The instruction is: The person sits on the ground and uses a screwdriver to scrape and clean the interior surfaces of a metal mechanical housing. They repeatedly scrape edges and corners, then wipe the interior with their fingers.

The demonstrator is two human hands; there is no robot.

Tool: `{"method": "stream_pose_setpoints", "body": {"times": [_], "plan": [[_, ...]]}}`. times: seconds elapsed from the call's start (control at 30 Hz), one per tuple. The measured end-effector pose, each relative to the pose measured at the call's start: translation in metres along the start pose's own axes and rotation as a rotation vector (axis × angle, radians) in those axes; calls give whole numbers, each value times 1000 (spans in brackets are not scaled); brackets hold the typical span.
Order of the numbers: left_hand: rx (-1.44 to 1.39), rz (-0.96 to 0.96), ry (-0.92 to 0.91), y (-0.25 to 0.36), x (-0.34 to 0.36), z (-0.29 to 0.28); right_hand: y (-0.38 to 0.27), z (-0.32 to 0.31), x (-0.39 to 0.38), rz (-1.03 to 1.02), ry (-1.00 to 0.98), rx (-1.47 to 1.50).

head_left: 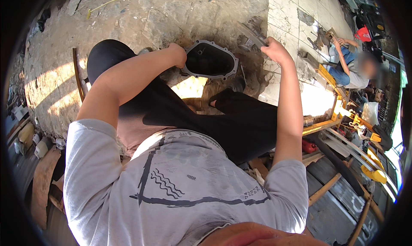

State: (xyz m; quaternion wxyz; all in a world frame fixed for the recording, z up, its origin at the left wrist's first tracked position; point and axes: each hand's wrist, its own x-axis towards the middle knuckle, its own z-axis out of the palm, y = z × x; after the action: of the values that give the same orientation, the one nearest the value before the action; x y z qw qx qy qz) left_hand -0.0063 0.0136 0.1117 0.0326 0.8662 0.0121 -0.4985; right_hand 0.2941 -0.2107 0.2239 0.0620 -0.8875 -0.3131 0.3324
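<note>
A cast metal housing (pixel 211 78), open at the top, stands on the ground in front of me. Its grey flange has bolt holes all around, and the inside is dark. My left hand (pixel 177 55) is closed at the flange's left edge, with the fingertips hidden on the far side. Off to the right of the housing, my right hand (pixel 277 52) is closed around the near end of a long, flat, greyish bar (pixel 252 34). The bar slants up and left, away from the housing, over a dirty metal part (pixel 246 43) on the ground.
Another person (pixel 352 70) sits at the right, hands together, near a yellow metal frame (pixel 332 81). A thin strip (pixel 78 74) lies on the ground left of my knee. Wooden poles (pixel 325 189) and scrap lie behind me at the right; a pale tiled floor (pixel 285 21) begins beyond my right hand.
</note>
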Motion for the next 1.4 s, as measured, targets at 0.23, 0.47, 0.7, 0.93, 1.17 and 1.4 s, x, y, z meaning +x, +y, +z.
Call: {"method": "stream_pose_setpoints", "body": {"times": [0.23,0.47,0.7,0.93,1.17,1.4], "plan": [[8,14,67,-3,-6,-1,-65,38,-92,-12,-39,-241],[-18,14,121,-5,4,12,-57,161,-30,-318,-20,-658],[-38,77,79,-7,4,6,-40,197,10,-294,-148,-863],[-2,107,4,-7,11,4,-139,26,-84,-349,286,-633],[4,95,24,-5,19,13,-111,63,-61,-396,-87,-734],[16,64,-34,-1,3,-8,-61,205,3,-458,-34,-754]]}}
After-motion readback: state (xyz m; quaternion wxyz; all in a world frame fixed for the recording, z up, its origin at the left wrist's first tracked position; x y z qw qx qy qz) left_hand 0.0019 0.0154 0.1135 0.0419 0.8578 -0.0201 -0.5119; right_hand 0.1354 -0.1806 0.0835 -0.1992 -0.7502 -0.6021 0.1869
